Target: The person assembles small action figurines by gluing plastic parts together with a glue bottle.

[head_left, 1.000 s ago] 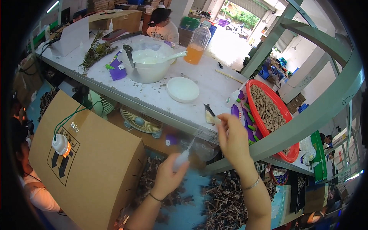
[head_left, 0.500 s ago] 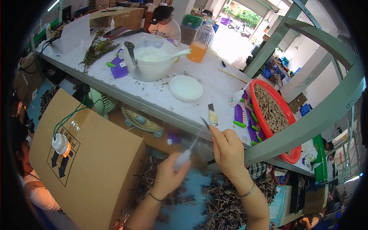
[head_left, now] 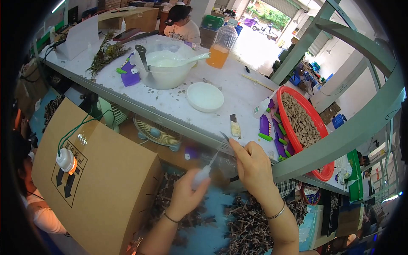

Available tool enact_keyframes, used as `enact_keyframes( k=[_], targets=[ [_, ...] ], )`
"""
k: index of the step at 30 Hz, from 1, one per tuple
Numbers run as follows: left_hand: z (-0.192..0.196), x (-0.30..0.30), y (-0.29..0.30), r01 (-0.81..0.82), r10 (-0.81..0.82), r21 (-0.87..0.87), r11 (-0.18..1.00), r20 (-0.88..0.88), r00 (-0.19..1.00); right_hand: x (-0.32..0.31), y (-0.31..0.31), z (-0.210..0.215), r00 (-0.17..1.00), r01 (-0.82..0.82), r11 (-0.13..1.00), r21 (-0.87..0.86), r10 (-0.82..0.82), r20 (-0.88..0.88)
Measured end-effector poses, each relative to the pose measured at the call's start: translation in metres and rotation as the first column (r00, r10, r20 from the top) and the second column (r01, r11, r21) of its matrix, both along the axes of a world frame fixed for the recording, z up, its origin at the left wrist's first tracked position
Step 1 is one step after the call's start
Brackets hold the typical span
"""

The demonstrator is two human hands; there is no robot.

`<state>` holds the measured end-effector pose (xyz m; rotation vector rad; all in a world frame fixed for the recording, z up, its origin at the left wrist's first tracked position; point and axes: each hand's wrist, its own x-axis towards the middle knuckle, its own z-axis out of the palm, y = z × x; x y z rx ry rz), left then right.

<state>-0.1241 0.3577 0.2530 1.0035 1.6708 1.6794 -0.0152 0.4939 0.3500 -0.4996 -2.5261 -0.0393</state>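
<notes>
Below the near edge of the tabletop (head_left: 244,95), a small pale squeeze bottle (head_left: 201,177) is held in the left hand (head_left: 185,194), whose grip is closed around the body. The lower part of the bottle is covered by the fingers and thumb, while the thin nozzle (head_left: 215,156) is left clear of the grip, slanted up and to the right. By the right hand (head_left: 255,166) a thin dark piece (head_left: 224,136) is pinched – thumb and forefinger brought together on its lower end – and its narrow tip is pointed up and to the left, beyond the fingertips. How far the piece runs back into the grip cannot be told, as it is hidden by the fingers. The nozzle's end is seen close beside the piece; whether the two are touching cannot be made out.

Just beyond the right hand, a small flat tool (head_left: 235,127) is laid on the tabletop. Farther back are set a round white dish (head_left: 205,97) and a white bowl (head_left: 163,81). To the right, small brownish pieces (head_left: 299,121) are heaped in a red tray (head_left: 279,111) – with purple-and-green items (head_left: 265,127) lying beside it.
</notes>
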Motion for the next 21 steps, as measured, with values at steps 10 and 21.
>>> enact_keyframes(
  k=[10,21],
  targets=[
    [0.0,0.003,-0.001,0.002,-0.002,-0.011,1.0,0.0,1.0,-0.001,0.001,0.011,0.995,-0.022,0.999,-0.03,0.025,0.095],
    [-0.004,0.004,-0.021,0.003,-0.004,0.013,1.0,0.084,0.996,-0.004,0.026,0.002,0.954,0.157,0.984,0.086,-0.129,-0.269]
  ],
)
